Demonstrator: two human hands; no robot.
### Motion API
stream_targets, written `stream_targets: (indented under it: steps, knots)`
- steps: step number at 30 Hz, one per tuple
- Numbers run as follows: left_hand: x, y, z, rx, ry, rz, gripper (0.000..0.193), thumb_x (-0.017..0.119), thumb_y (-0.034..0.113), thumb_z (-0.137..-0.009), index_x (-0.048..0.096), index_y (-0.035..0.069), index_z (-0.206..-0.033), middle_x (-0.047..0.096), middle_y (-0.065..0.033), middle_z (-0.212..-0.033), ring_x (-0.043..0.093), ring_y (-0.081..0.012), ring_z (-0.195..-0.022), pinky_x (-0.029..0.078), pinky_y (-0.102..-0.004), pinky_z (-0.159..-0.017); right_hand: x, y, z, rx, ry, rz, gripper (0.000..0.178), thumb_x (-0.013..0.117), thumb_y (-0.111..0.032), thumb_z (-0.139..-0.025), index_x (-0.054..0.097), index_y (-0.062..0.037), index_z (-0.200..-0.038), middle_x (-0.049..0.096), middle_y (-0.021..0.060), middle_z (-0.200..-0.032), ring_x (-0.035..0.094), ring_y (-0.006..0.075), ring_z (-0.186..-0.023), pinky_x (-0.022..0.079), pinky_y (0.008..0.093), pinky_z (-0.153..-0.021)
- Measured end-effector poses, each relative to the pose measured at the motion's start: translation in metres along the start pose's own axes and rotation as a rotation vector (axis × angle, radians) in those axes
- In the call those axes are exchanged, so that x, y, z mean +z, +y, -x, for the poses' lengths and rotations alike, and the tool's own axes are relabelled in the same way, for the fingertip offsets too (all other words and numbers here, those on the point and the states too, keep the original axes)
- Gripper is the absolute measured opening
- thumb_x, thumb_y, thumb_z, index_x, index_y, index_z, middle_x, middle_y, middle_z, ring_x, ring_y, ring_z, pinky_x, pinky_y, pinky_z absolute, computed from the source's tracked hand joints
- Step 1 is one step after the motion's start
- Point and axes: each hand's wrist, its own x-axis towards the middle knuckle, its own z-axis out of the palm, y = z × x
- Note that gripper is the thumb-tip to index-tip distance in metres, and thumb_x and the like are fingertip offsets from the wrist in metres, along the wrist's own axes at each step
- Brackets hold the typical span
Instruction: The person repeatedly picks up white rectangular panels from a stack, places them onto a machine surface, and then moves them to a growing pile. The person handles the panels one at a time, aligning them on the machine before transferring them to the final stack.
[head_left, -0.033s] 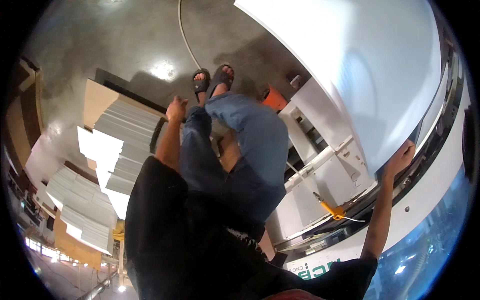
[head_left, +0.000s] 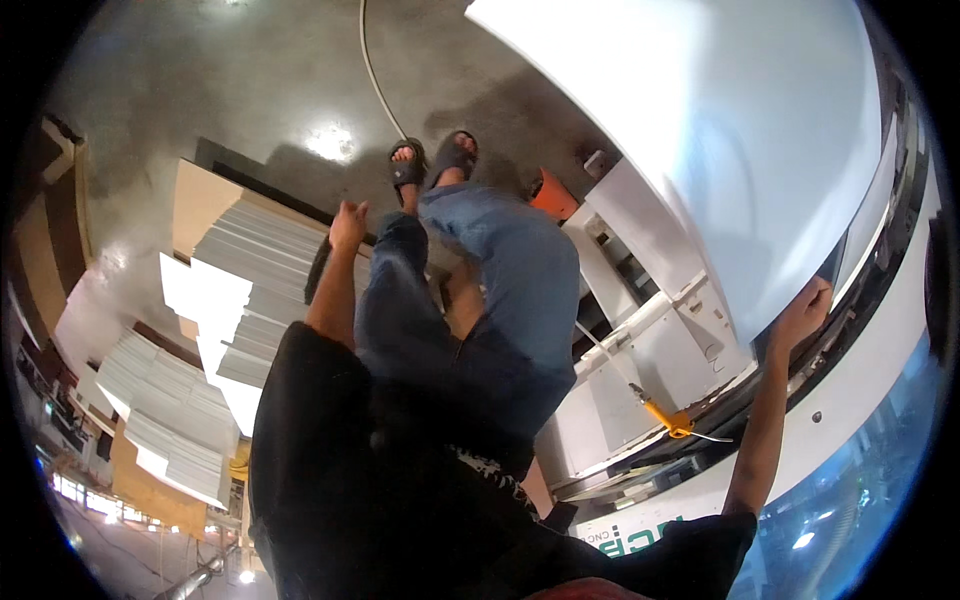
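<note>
My left hand (head_left: 348, 226) hangs in the air beside my left leg, next to a stack of white panels (head_left: 262, 245). Its fingers are loosely bent, the thumb stands a little apart, and nothing shows in it. At the right, my right hand (head_left: 803, 310) is closed at the lower edge of a large white sheet (head_left: 790, 150), over the dark rail of a machine (head_left: 850, 325). What its fingers close on, if anything, is hidden. The sheet lies across the machine and juts out over the floor.
A yellow-orange air blow gun (head_left: 665, 418) lies on the machine's near side. An orange container (head_left: 552, 197) stands on the floor below the sheet. More stacked white panels (head_left: 165, 410) are at the far left. A pale hose (head_left: 372, 70) runs across the floor.
My left hand has shifted very slightly, and the whole view has moved a little with my head. The right hand stays at the sheet's edge.
</note>
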Motion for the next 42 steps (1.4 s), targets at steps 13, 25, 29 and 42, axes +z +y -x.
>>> stream_targets:
  steps: [13, 25, 29, 42]
  knots:
    - [-0.055, 0.067, 0.073, 0.13, -0.284, 0.554, 0.046, 0.055, 0.038, -0.1, 0.064, -0.002, -0.121, 0.072, -0.0195, -0.105, 0.069, -0.0355, -0.099, 0.052, -0.0424, -0.087, 0.007, -0.007, 0.002, -0.087, 0.114, -0.075, 0.022, 0.057, -0.02, -0.102, 0.058, -0.0022, -0.089, 0.049, 0.0026, -0.072, 0.046, 0.012, -0.064, 0.041, 0.0289, -0.061]
    - [-0.199, 0.118, 0.092, 0.487, -0.35, 0.026, 0.028, 0.062, 0.026, -0.092, 0.067, 0.003, -0.107, 0.069, -0.0186, -0.097, 0.068, -0.0327, -0.086, 0.053, -0.045, -0.076, -0.029, -0.02, 0.107, 0.11, 0.196, -0.266, 0.02, 0.061, -0.018, -0.099, 0.068, -0.0004, -0.105, 0.07, 0.0135, -0.099, 0.067, 0.0278, -0.088, 0.052, 0.0377, -0.081]
    - [-0.197, 0.067, 0.067, 0.587, -0.129, -0.315, 0.02, 0.066, 0.018, -0.083, 0.067, 0.004, -0.097, 0.068, -0.0205, -0.102, 0.065, -0.04, -0.1, 0.054, -0.0513, -0.086, -0.098, -0.029, 0.218, 0.248, 0.268, 0.006, 0.014, 0.063, -0.007, -0.091, 0.067, -0.0029, -0.104, 0.066, 0.0171, -0.105, 0.062, 0.0361, -0.097, 0.049, 0.0469, -0.088]
    - [-0.252, 0.372, 0.214, 0.847, -0.414, -0.196, 0.042, 0.058, 0.041, -0.096, 0.062, 0.008, -0.122, 0.069, -0.0217, -0.116, 0.065, -0.0412, -0.109, 0.052, -0.0512, -0.09, -0.081, -0.01, 0.355, 0.991, 0.373, -0.126, 0.05, 0.054, -0.036, -0.105, 0.056, 0.0062, -0.131, 0.067, 0.0246, -0.117, 0.07, 0.0339, -0.098, 0.057, 0.0421, -0.079]
